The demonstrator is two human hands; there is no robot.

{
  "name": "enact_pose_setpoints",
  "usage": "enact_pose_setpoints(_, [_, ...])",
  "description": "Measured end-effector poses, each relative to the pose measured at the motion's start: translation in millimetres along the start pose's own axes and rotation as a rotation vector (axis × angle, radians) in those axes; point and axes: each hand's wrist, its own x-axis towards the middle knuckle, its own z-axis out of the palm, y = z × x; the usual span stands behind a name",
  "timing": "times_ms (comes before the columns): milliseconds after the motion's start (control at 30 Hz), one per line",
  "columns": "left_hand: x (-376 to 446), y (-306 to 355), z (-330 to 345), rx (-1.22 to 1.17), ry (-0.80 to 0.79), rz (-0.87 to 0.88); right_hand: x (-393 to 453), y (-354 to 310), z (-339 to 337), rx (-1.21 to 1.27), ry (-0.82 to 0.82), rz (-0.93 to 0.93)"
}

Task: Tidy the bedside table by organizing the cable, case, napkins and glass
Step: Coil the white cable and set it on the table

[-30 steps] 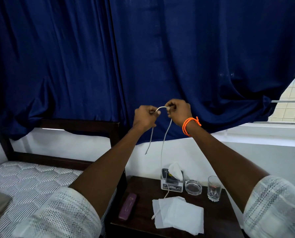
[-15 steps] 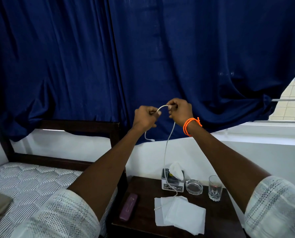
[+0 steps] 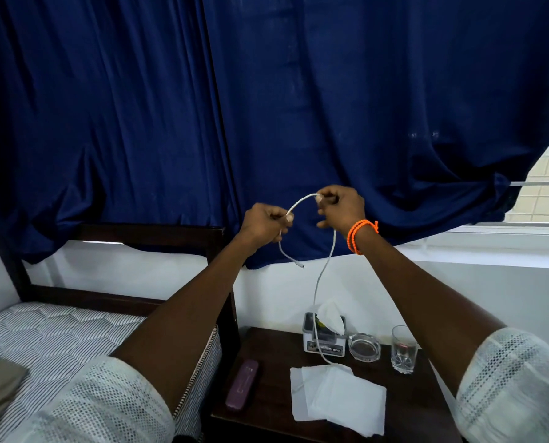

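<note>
- The white cable [image 3: 325,266] is held up in front of the blue curtain [image 3: 139,123]: the left hand [image 3: 265,222] grips it in curled fingers, the right hand [image 3: 341,206] pinches it a little further along, and a short arc spans the two.
- Below the left hand a short end with its connector hangs free; below the right hand the long run drops to the table [image 3: 407,410], passing in front of the tissue box [image 3: 324,337] and ending on the napkins [image 3: 337,398].
- Risk: as the cable is gathered, the trailing run may drag across the napkins and scatter them or tip the tissue box, because it lies against both.
- Risk: a swinging tail could reach the ashtray [image 3: 364,346] or the glass [image 3: 403,348], which stand just right of the box.
- Risk: the loop may spring open if either grip slackens.
- The purple case [image 3: 241,390] lies well below the left hand near the table's left edge, apart from the cable.
- Writing: the tissue box carries a dark label with pale lettering, too small to read; nothing else legible shows.
</note>
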Motion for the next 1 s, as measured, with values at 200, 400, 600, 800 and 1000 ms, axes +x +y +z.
enact_pose_setpoints(200, [0,0,6,0.008,0.043,0.06,-2,7,1,-0.004,-0.237,-0.008])
enact_pose_setpoints(400, [3,2,7,-0.01,0.021,0.133,0,2,4,0.006,-0.202,-0.099])
enact_pose_setpoints(600, [-8,-9,9,-0.325,-0.164,-0.036,10,-5,5,0.086,-0.045,0.005])
enact_pose_setpoints(800, [-18,-1,19,-0.637,-0.265,-0.191,10,-3,6,0.085,0.005,0.046])
enact_pose_setpoints(1000, [-25,3,17,-0.757,-0.402,-0.223,10,0,5,0.016,0.059,0.06])
